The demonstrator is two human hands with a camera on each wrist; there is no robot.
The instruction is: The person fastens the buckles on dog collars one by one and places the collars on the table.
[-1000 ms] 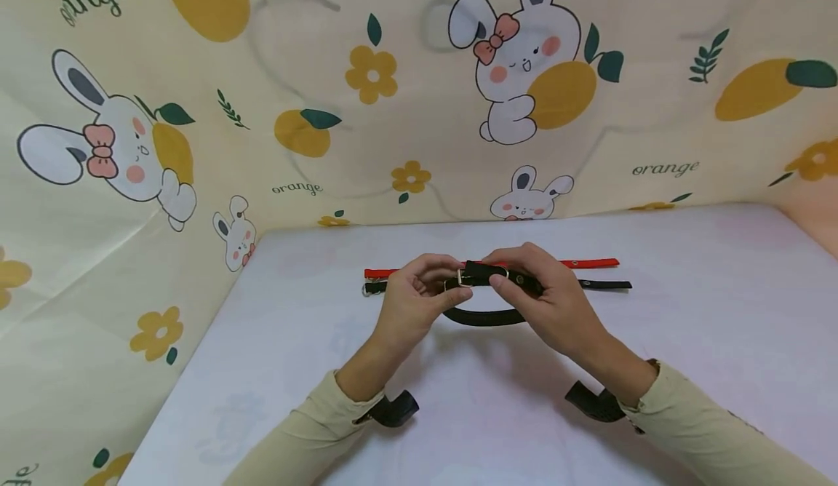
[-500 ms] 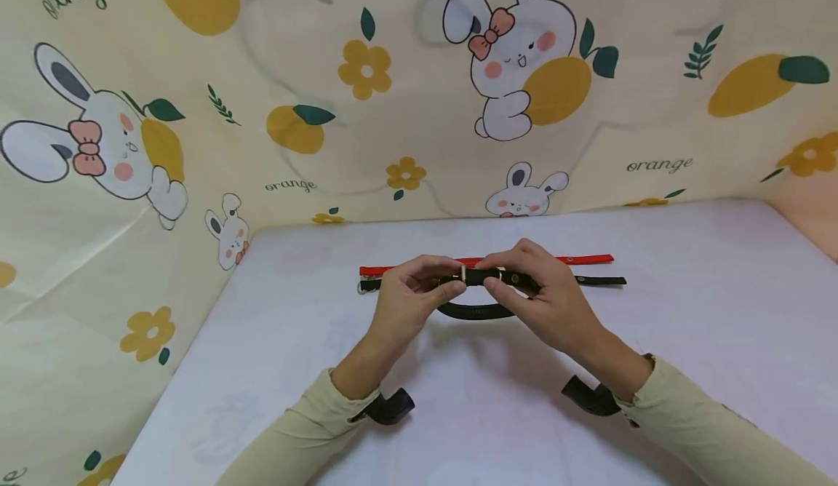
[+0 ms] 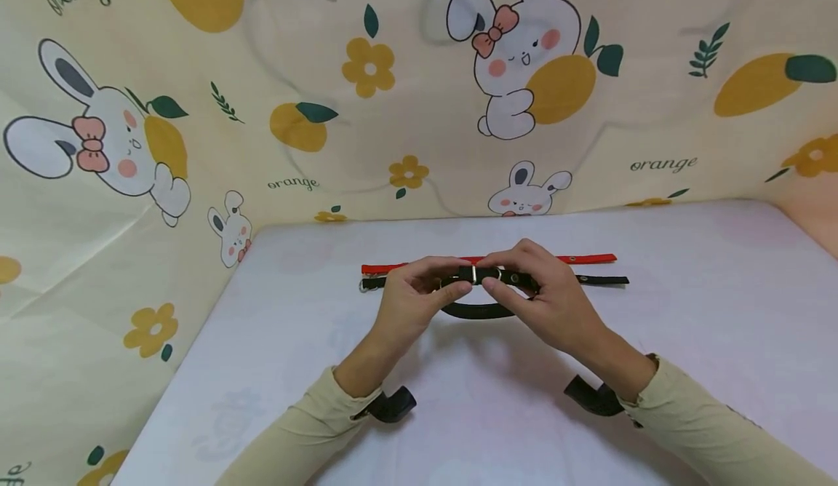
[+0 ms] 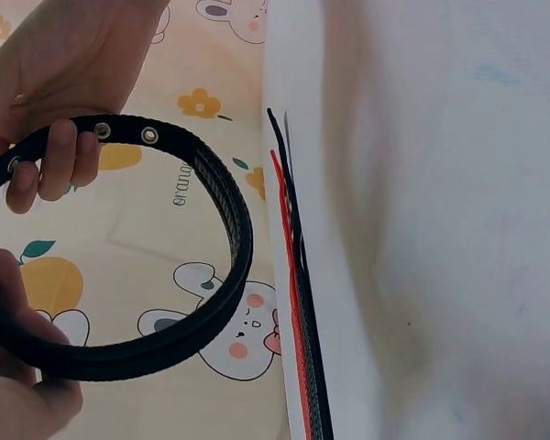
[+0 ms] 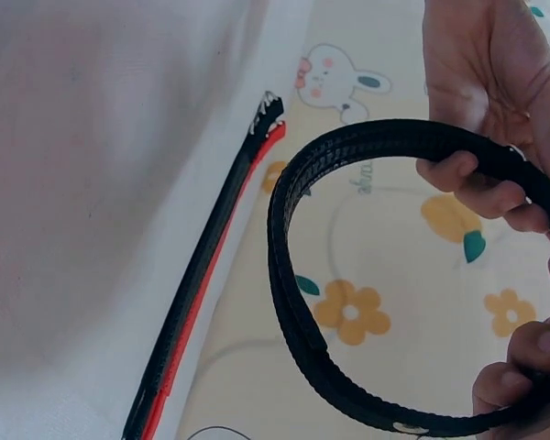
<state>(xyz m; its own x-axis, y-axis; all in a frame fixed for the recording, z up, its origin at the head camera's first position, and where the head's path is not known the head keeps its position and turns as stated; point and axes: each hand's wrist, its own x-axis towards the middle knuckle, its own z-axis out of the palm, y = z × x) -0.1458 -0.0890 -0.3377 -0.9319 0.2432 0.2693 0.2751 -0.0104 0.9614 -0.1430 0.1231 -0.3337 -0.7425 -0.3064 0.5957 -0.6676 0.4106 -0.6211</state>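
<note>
A black pet collar with metal eyelets is bent into a closed ring, held up above the table. My left hand pinches it just left of the silver buckle. On the other side of that buckle, my right hand pinches the strap between thumb and fingers, beside a metal ring. From the left wrist, the collar's loop shows eyelets along its upper part. The right wrist view has the same loop hanging from both hands. Fingers partly hide the joined ends.
Behind the hands, a red collar and a second black collar lie straight, side by side, on the white table. A patterned curtain rises at the table's back and left. Dark wrist cameras hang under both sleeves.
The strap end that stood up at the buckle now lies flat in line with the collar. The buckle has shifted slightly right, towards the right fingertips. Both hands keep their pinch.
</note>
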